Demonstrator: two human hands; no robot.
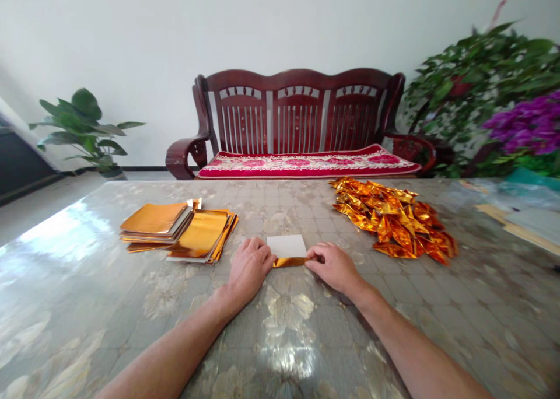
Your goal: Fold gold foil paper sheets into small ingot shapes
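Note:
A sheet of gold foil paper [286,246] lies white side up on the table in front of me. Its near edge is turned over into a narrow gold band. My left hand [251,265] is closed at the band's left end, fingers bent and pressed down there. At the right end, my right hand [333,265] pinches the band between thumb and fingers. To the left are two stacks of flat gold foil sheets, a left stack [153,219] and a right stack [202,234]. A heap of folded gold foil pieces [394,218] sits to the right.
A patterned, glossy cover lies over the table [289,335]. Clear plastic and flat boards [534,221] lie at its right edge. Beyond stands a dark red wooden bench [297,119] with a red-and-white cushion. Potted plants flank it, one on the left [87,130], leafy greenery [472,90] on the right.

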